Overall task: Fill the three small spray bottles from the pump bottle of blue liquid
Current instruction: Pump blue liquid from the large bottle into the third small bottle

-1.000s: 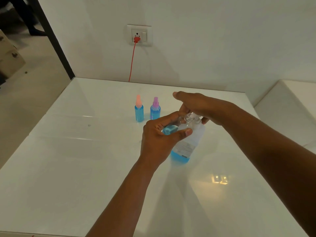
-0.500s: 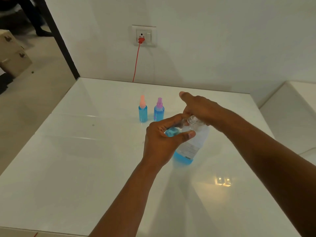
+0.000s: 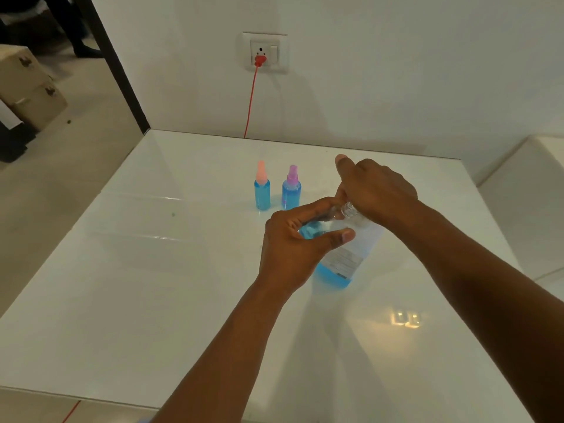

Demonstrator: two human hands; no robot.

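Note:
The clear pump bottle (image 3: 346, 257) stands on the white table (image 3: 152, 270) with a little blue liquid at its bottom. My right hand (image 3: 375, 190) is curled over its pump head, which is mostly hidden. My left hand (image 3: 293, 248) grips a small spray bottle (image 3: 309, 232) with blue liquid in it, held against the pump's spout; its top is hidden by my fingers. Two more small spray bottles stand capped behind, both filled with blue: one with an orange cap (image 3: 262, 187) and one with a purple cap (image 3: 291, 189).
A wall socket (image 3: 265, 53) holds a red plug, and its red cord (image 3: 251, 102) drops behind the table's far edge. A white ledge (image 3: 525, 166) lies to the right. Cardboard boxes (image 3: 27, 87) sit on the floor at the far left.
The view has shifted slightly. My hands and the bottles keep nearly the same pose; the right hand stays over the pump head.

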